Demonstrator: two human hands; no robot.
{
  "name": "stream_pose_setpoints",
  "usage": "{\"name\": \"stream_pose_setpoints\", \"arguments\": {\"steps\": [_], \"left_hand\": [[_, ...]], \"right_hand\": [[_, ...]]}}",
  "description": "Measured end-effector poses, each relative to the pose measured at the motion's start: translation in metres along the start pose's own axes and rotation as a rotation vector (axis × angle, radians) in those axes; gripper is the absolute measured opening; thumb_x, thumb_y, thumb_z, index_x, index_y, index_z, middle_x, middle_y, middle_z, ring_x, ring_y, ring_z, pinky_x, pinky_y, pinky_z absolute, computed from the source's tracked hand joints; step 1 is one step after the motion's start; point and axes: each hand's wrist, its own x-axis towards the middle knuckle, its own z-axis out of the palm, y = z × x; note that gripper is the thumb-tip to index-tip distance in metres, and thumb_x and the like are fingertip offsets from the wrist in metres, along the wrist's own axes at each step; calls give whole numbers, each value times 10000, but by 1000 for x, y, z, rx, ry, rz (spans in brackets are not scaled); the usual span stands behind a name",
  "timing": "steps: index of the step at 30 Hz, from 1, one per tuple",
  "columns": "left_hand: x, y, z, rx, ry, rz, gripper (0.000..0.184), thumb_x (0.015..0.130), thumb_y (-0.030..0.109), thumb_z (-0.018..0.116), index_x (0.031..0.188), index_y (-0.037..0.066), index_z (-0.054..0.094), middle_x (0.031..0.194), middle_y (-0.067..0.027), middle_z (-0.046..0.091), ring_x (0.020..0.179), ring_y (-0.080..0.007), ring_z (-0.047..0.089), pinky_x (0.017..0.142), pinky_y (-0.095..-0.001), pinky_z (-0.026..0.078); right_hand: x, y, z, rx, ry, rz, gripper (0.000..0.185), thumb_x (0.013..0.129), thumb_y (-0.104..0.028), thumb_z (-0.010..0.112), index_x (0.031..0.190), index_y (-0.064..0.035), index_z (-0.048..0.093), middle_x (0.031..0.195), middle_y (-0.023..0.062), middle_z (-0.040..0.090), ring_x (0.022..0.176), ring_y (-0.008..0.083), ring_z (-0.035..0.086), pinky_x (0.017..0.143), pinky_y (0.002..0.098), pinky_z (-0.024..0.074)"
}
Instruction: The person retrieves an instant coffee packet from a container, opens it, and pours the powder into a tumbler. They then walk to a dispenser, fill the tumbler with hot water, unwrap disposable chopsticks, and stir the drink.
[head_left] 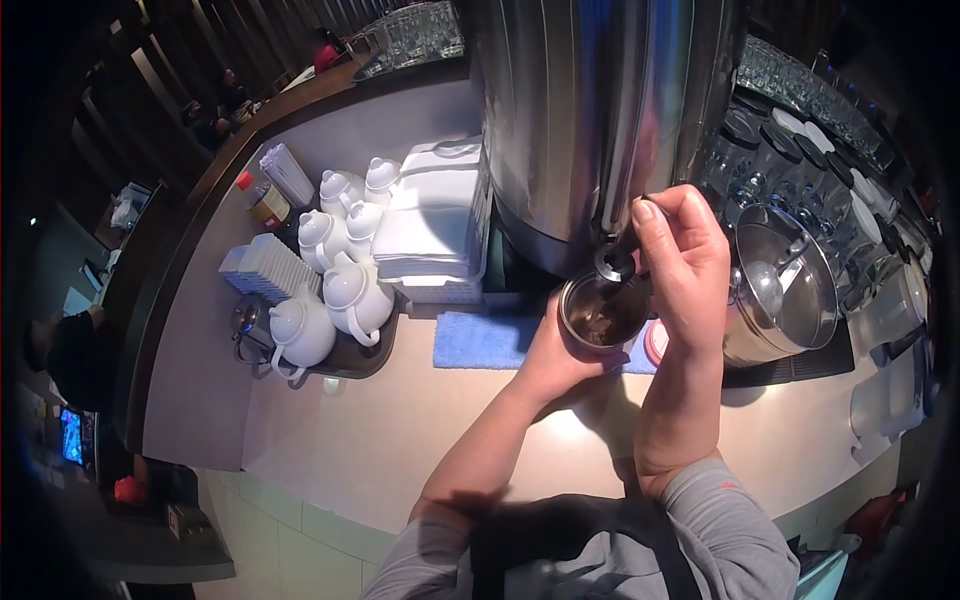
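Note:
My left hand (556,358) is wrapped round a round metal-rimmed cup (604,328), with dark brown contents showing inside. The cup is held beneath the tap (612,262) of a tall shiny metal urn (590,120). Beside the tap, my right hand (688,262) is closed, thumb and fingers pinched at what looks like the tap's dark handle; the fingers partly hide it. Whether liquid is flowing I cannot tell. Below the cup lies a blue cloth (484,342) on the counter. A red-and-white round item (656,341) is partly hidden behind my right wrist.
To the left stand white teapots (302,332) on a dark tray, beside stacked white napkins (425,235) and a sauce bottle (268,205). On the right are a metal pot (780,300) with a ladle (768,285) and several glass jugs (775,165). People sit in the background.

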Motion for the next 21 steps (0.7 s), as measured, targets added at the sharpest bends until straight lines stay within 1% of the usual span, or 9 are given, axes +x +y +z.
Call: {"name": "stream_pose_setpoints", "arguments": {"steps": [1, 3, 7, 10, 12, 13, 15, 18, 21], "left_hand": [[0, 0, 1, -1, 0, 2, 956, 596, 165, 911, 1345, -6, 342, 1297, -147, 505, 1233, -259, 510, 1059, -386, 403], [1, -1, 5, -69, 81, 79, 707, 582, 149, 905, 1178, 26, 547, 1091, -65, 638, 1025, -173, 615, 937, -340, 486], [-3, 3, 3, -51, 52, 36, 736, 572, 149, 908, 1190, 18, 531, 1078, -68, 628, 1038, -173, 607, 950, -344, 479], [-7, 21, -3, -66, 99, 16, 792, 566, 144, 907, 1228, 13, 491, 1110, -78, 601, 1076, -175, 585, 972, -347, 462], [-5, 21, -15, 78, -23, 16, 844, 558, 147, 909, 1257, 9, 457, 1160, -90, 569, 1117, -181, 555, 995, -348, 441], [-5, 23, -18, 78, -24, 17, 844, 558, 147, 909, 1257, 9, 457, 1160, -90, 569, 1117, -181, 555, 995, -348, 441], [-4, 30, -22, 82, -123, -70, 899, 554, 163, 913, 1288, 8, 417, 1210, -105, 538, 1150, -200, 530, 1013, -350, 421], [-10, 39, -23, 130, -47, -96, 893, 552, 183, 921, 1274, 2, 428, 1203, -114, 541, 1146, -209, 533, 1006, -351, 424], [-12, 40, -26, 141, -64, -85, 897, 552, 198, 926, 1271, -1, 428, 1203, -121, 540, 1135, -212, 539, 1005, -351, 425]], "right_hand": [[0, 0, 0, -1, 0, -1, 94, 935, -68, 625, 879, -11, 577, 717, -67, 517, 648, -11, 426, 552, 171, 343], [0, 0, 1, -26, 7, -19, 97, 935, -70, 624, 876, -10, 574, 713, -63, 517, 645, -8, 427, 550, 174, 345], [-1, 1, 1, -38, 9, -29, 103, 933, -74, 625, 868, -12, 572, 704, -63, 513, 640, -5, 422, 546, 178, 342], [-1, -1, 1, -61, 14, -20, 109, 931, -75, 626, 860, -15, 570, 690, -67, 505, 633, -5, 412, 540, 181, 334], [-1, -2, 1, -77, 12, -16, 113, 929, -76, 628, 855, -15, 569, 678, -69, 498, 627, -5, 405, 536, 183, 329], [-2, -3, 2, -77, 13, -17, 113, 929, -76, 628, 855, -15, 569, 678, -69, 498, 627, -5, 405, 536, 183, 329], [-2, -4, 3, -66, 18, -9, 114, 929, -77, 628, 856, -13, 567, 677, -68, 497, 626, -6, 403, 534, 186, 328], [-2, -3, 1, -85, 7, -11, 115, 929, -80, 628, 858, -13, 568, 677, -66, 499, 628, -6, 402, 531, 187, 327], [-1, -3, 2, -83, 13, -15, 113, 930, -80, 627, 859, -14, 568, 670, -66, 496, 625, -6, 402, 527, 188, 327]]}}
